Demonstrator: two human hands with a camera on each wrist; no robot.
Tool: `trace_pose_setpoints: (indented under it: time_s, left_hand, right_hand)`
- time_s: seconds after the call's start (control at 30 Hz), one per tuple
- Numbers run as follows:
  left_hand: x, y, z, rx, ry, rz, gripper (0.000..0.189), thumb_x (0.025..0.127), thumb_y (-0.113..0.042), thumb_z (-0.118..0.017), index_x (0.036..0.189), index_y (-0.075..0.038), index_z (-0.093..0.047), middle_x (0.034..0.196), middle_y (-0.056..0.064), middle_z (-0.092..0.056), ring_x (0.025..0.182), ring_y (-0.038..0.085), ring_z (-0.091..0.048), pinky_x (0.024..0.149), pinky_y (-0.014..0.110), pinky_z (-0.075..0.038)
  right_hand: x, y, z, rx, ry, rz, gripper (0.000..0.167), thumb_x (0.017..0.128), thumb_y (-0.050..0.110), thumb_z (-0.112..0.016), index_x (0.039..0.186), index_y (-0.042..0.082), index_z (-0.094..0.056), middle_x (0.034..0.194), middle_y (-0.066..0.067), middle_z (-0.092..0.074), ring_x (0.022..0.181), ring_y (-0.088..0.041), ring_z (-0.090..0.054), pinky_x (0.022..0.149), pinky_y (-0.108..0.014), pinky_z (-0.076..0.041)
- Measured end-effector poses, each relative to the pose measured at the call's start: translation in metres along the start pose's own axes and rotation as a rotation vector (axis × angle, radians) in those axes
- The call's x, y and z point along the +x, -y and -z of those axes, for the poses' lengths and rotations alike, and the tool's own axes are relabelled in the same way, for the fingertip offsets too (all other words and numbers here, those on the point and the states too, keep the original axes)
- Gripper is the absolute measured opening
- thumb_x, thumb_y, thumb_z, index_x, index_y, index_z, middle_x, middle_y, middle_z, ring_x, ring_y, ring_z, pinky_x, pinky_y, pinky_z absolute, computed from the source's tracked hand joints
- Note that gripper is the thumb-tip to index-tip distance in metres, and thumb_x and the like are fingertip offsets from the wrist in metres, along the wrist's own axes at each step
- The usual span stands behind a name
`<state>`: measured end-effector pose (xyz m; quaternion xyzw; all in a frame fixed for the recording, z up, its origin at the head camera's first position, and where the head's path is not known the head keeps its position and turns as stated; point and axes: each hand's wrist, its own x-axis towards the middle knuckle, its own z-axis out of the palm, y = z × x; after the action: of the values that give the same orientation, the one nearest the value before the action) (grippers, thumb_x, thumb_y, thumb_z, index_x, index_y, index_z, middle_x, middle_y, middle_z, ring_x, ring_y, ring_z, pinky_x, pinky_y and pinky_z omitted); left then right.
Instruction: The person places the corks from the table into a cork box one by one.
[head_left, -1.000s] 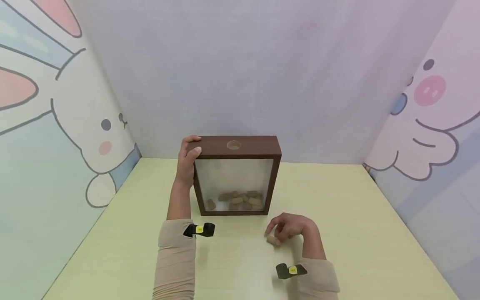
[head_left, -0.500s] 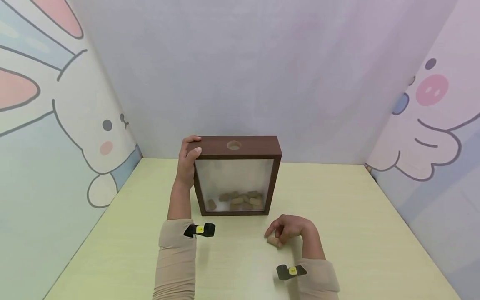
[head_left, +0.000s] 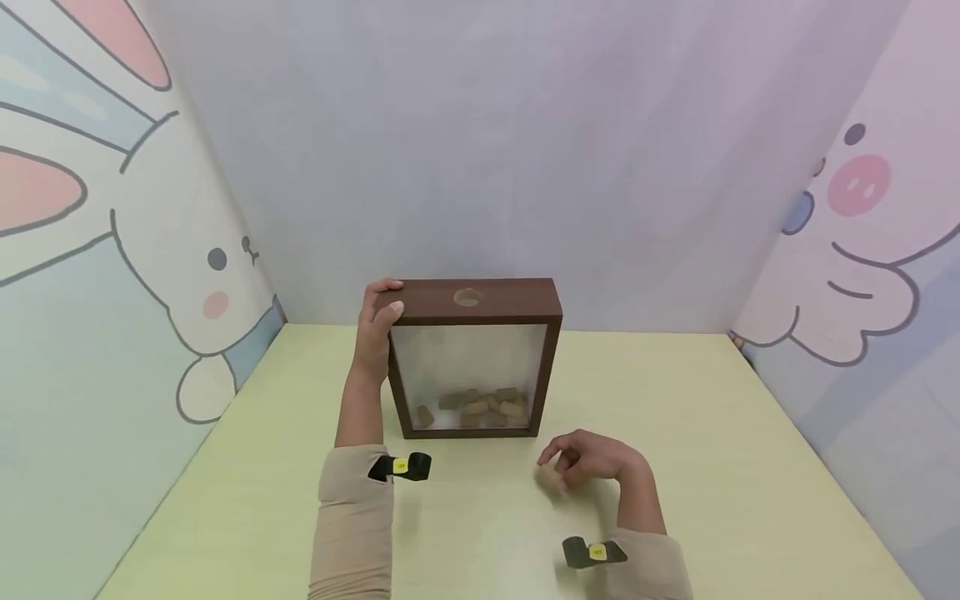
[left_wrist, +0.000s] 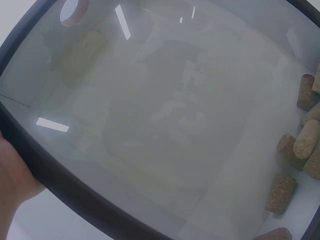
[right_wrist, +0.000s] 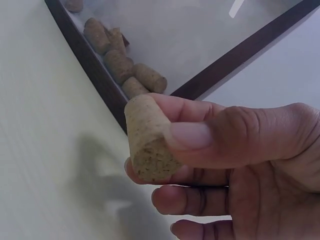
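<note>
A dark brown wooden box frame (head_left: 477,305) with a clear front stands upright on the table, a round hole in its top. My left hand (head_left: 371,337) grips its upper left corner, thumb in front and fingers over the top. Several corks (left_wrist: 281,193) lie loose inside along the bottom. In front of the box's right corner, my right hand (head_left: 588,457) pinches a tapered cork (right_wrist: 148,137) between thumb and fingers. The right wrist view shows that cork held off the table, its shadow below.
The pale yellow-green table (head_left: 712,467) extends around the box. A grey-white curtain or panel (head_left: 480,150) rises behind it. Side panels carry a cartoon rabbit (head_left: 172,275) on the left and a pink-nosed animal (head_left: 840,250) on the right.
My right hand has taken the cork up from the table and shifted slightly right. The left hand keeps its grip on the box. The head view has tilted slightly.
</note>
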<state>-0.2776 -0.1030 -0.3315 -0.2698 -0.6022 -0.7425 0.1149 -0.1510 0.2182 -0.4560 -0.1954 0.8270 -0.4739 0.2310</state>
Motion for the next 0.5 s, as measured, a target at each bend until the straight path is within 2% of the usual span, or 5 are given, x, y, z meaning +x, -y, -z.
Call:
trace_pose_setpoints:
  time_s: [0.13, 0.2, 0.37, 0.5]
  left_hand:
    - [0.001, 0.000, 0.001, 0.012, -0.004, -0.013, 0.032, 0.084, -0.023, -0.051, 0.115, -0.016, -0.049, 0.114, 0.005, -0.045, 0.098, 0.022, -0.042, 0.086, 0.034, -0.029]
    - [0.001, 0.000, 0.000, 0.004, 0.002, -0.003, 0.032, 0.083, -0.024, -0.051, 0.115, -0.017, -0.049, 0.114, 0.004, -0.045, 0.097, 0.022, -0.042, 0.085, 0.034, -0.030]
    - [0.000, 0.000, -0.002, -0.001, -0.002, 0.015, 0.032, 0.082, -0.025, -0.053, 0.114, -0.019, -0.050, 0.116, 0.004, -0.045, 0.098, 0.023, -0.042, 0.084, 0.035, -0.029]
    - [-0.001, 0.000, -0.002, -0.001, -0.009, 0.011, 0.032, 0.082, -0.024, -0.053, 0.113, -0.019, -0.050, 0.116, 0.004, -0.045, 0.099, 0.022, -0.041, 0.085, 0.035, -0.029]
  right_hand:
    - [0.000, 0.005, 0.003, 0.026, -0.002, 0.016, 0.043, 0.070, -0.010, -0.059, 0.110, 0.005, -0.063, 0.078, -0.009, -0.065, 0.071, -0.017, -0.058, 0.070, -0.031, -0.043]
    - [-0.002, 0.007, 0.004, 0.057, -0.031, 0.038, 0.042, 0.072, -0.009, -0.058, 0.112, 0.004, -0.062, 0.080, -0.010, -0.065, 0.073, -0.018, -0.058, 0.070, -0.031, -0.044]
    - [-0.008, 0.018, 0.008, 0.139, -0.188, 0.116, 0.038, 0.080, -0.009, -0.059, 0.117, 0.001, -0.058, 0.088, -0.013, -0.062, 0.079, -0.022, -0.058, 0.070, -0.031, -0.046]
    - [-0.011, 0.029, 0.010, 0.138, -0.300, 0.120, 0.037, 0.081, -0.008, -0.058, 0.117, 0.002, -0.057, 0.089, -0.013, -0.061, 0.082, -0.023, -0.057, 0.070, -0.031, -0.046]
